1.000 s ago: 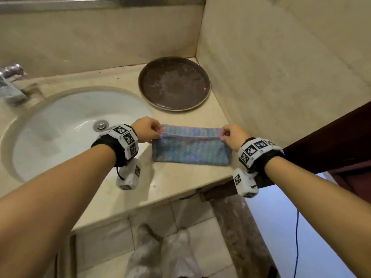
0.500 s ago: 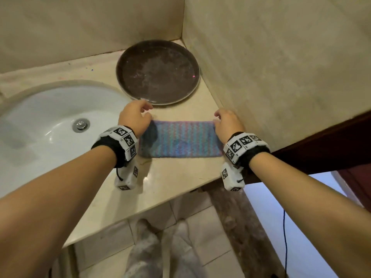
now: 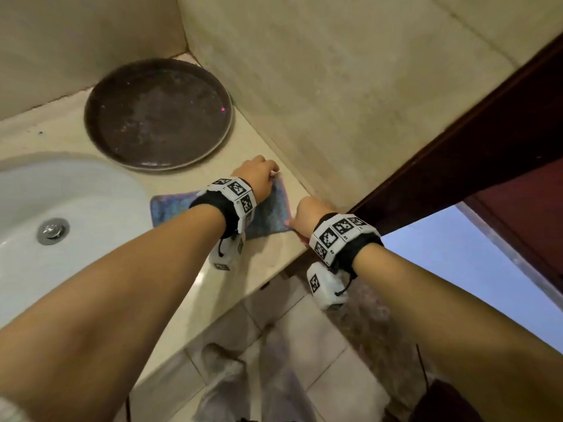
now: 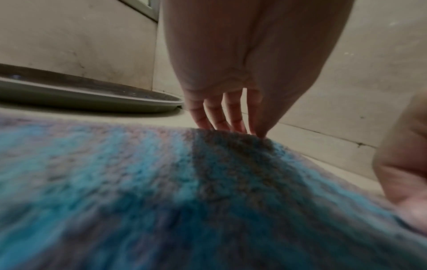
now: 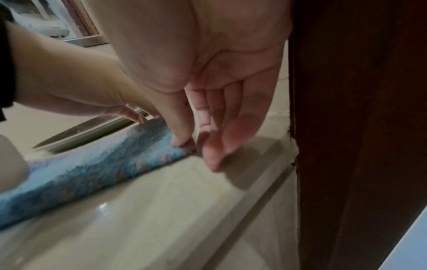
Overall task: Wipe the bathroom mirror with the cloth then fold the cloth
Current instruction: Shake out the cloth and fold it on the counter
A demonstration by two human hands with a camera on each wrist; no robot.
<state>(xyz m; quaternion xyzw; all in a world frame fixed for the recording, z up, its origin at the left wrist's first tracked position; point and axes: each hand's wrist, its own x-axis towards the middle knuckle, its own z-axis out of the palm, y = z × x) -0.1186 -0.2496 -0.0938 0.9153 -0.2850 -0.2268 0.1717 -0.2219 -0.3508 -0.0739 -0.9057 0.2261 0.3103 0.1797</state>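
A blue and purple cloth (image 3: 277,205) lies folded in a strip on the beige counter (image 3: 268,263), between the sink and the right wall. My left hand (image 3: 265,175) reaches across it to the far right corner. In the left wrist view the left hand's fingers (image 4: 219,118) and thumb pinch that edge of the cloth (image 4: 161,182). My right hand (image 3: 300,216) is at the near right corner. In the right wrist view the right hand's thumb (image 5: 182,138) and forefinger pinch the corner of the cloth (image 5: 92,173), with the other fingers held straight. The mirror is out of view.
A round dark tray (image 3: 158,114) sits in the back corner, just beyond the cloth. The white sink (image 3: 76,208) is to the left. The tiled wall (image 3: 335,102) and a dark wooden door frame (image 3: 457,147) close the right side. The counter's front edge runs near my right wrist.
My left hand left the cloth's left end and crossed to its far right corner. My right hand slid to the near right corner. The head view swung rightward and downward.
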